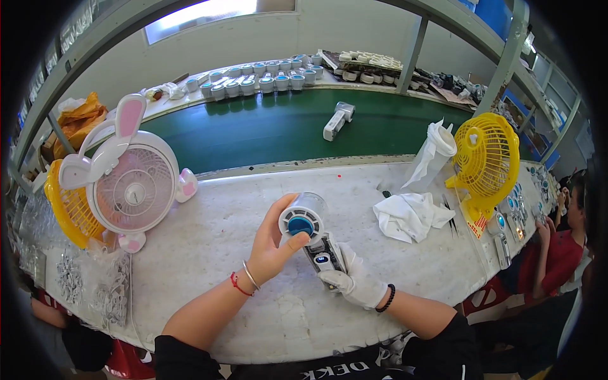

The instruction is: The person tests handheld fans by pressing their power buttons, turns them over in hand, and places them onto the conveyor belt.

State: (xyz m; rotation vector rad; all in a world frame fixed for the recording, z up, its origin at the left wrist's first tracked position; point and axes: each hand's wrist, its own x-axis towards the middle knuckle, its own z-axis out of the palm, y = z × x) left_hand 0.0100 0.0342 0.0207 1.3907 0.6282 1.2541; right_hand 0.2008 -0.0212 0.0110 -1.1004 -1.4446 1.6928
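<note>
Over the middle of the white worktable (209, 304) I hold a handheld fan (311, 215). Its round grey-white head has a vented ring and a blue centre; its handle lies open, showing inner parts and a small lit display. My bare left hand (271, 244) wraps round the head, thumb by the blue centre. Red string and a silver bangle circle that wrist. My right hand (360, 284), in a white glove, grips the lower handle, fingers closed on its edge. A black bead bracelet is on that wrist.
Left stands a white-pink rabbit-eared fan (134, 190), with a yellow fan (73, 206) behind. A white cloth (411, 215) and another yellow fan (486, 158) are right. A similar unit (339, 120) lies on the green belt (253, 133). A person in red (560, 259) sits far right.
</note>
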